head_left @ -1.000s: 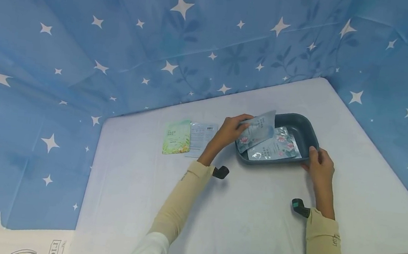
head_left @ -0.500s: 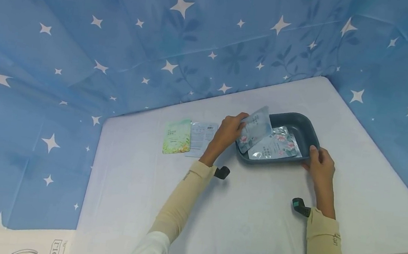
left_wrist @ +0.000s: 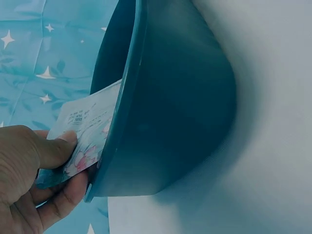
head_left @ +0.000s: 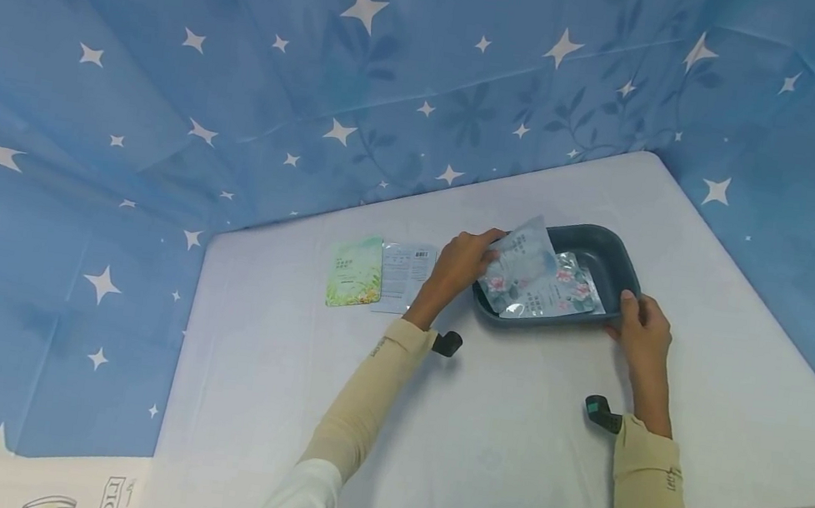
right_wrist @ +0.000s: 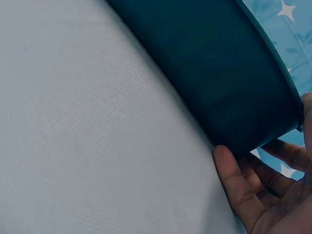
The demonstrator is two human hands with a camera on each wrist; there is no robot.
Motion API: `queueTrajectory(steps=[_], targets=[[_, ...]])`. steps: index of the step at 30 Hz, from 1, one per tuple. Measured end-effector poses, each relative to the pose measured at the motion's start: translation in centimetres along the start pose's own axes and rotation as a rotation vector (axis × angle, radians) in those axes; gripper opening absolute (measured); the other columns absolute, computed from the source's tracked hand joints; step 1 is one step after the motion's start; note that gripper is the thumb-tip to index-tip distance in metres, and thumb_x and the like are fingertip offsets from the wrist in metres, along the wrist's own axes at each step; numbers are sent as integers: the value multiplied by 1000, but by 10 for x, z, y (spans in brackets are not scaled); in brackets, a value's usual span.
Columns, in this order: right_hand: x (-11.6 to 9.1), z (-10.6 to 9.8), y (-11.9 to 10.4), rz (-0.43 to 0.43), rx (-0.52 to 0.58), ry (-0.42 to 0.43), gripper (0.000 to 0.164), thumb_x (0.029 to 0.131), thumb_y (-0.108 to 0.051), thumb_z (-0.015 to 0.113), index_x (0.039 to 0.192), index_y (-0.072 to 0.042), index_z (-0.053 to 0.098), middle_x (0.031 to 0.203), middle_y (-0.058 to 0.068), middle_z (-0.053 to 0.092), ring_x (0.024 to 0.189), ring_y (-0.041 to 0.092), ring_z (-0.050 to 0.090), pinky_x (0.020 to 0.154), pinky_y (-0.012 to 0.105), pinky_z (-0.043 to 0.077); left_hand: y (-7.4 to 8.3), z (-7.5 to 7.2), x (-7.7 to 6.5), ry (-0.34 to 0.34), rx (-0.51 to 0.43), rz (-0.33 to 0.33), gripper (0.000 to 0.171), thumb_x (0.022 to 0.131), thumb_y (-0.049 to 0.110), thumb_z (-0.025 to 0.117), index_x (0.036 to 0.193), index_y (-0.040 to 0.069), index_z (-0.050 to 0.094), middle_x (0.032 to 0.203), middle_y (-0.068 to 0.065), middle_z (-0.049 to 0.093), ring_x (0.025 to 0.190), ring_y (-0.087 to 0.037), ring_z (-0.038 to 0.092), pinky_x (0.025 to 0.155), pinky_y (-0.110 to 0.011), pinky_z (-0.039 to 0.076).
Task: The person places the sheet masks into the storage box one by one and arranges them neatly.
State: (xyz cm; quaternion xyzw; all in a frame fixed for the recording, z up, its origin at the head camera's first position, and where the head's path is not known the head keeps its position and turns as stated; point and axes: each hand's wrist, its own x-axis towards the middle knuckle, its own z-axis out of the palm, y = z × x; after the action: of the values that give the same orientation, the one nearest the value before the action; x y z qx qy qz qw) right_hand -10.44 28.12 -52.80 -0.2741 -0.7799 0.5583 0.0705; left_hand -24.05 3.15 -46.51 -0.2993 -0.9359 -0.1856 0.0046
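A pale blue floral sheet mask packet (head_left: 526, 255) is pinched in my left hand (head_left: 461, 262), between thumb and fingers at its left side. It slants over the left end of a dark blue-grey plastic basin (head_left: 606, 260). In the left wrist view, the basin's rim hides part of this packet (left_wrist: 85, 131). Inside the basin, partly covered by the held one, lies at least one shiny floral packet (head_left: 575, 288). My right hand (head_left: 645, 336) grips the basin's right end, thumb at the rim. In the right wrist view, its fingers (right_wrist: 234, 183) touch the outer wall low down.
To the left of the basin, a green packet (head_left: 356, 272) lies on the white-covered table (head_left: 273, 373), slightly overlapping a pale blue printed packet (head_left: 402, 274). A blue star-patterned curtain (head_left: 259, 103) hangs behind and beside the table.
The held packet shifts left first, then back right, and now overlaps more of the packet in the basin. My left hand follows it slightly. My right hand stays at the basin's end.
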Motion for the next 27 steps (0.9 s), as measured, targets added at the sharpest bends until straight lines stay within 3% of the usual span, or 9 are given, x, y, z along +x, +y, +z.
queueTrajectory(steps=[6, 13, 20, 24, 27], targets=[[1, -1, 1, -9, 11, -7, 70, 88, -59, 33, 136, -7, 36, 132, 21, 39, 119, 35, 42, 64, 14, 49, 3, 4, 5, -79, 23, 28, 41, 91, 25, 54, 131, 20, 46, 92, 2, 65, 61, -8, 51, 56, -20, 39], [10, 4, 13, -38, 3, 21, 75, 85, -64, 32, 135, -8, 36, 129, 19, 42, 117, 36, 44, 42, 5, 39, 5, 13, 9, -212, -53, 54, 47, 88, 17, 58, 133, 20, 43, 97, 2, 62, 72, -6, 52, 60, -17, 41], [3, 1, 4, -22, 3, 5, 70, 89, -58, 31, 135, -6, 35, 129, 21, 41, 117, 36, 43, 59, 12, 48, 7, 23, 11, -276, -81, 70, 52, 88, 10, 56, 136, 21, 38, 107, 3, 58, 80, -7, 50, 69, -18, 41], [0, -1, 0, -8, -9, -9, 69, 90, -56, 30, 137, -5, 33, 130, 20, 40, 117, 35, 43, 64, 12, 49, 10, 24, 17, -338, -92, 22, 51, 89, 8, 53, 136, 23, 38, 122, 2, 53, 85, -6, 50, 72, -18, 41], [0, -1, 0, -6, -7, -8, 68, 90, -55, 30, 137, -6, 32, 130, 21, 40, 118, 34, 43, 64, 12, 48, 12, 23, 22, -400, -110, -36, 53, 89, 5, 51, 136, 24, 37, 123, 2, 51, 85, -7, 50, 72, -19, 41]])
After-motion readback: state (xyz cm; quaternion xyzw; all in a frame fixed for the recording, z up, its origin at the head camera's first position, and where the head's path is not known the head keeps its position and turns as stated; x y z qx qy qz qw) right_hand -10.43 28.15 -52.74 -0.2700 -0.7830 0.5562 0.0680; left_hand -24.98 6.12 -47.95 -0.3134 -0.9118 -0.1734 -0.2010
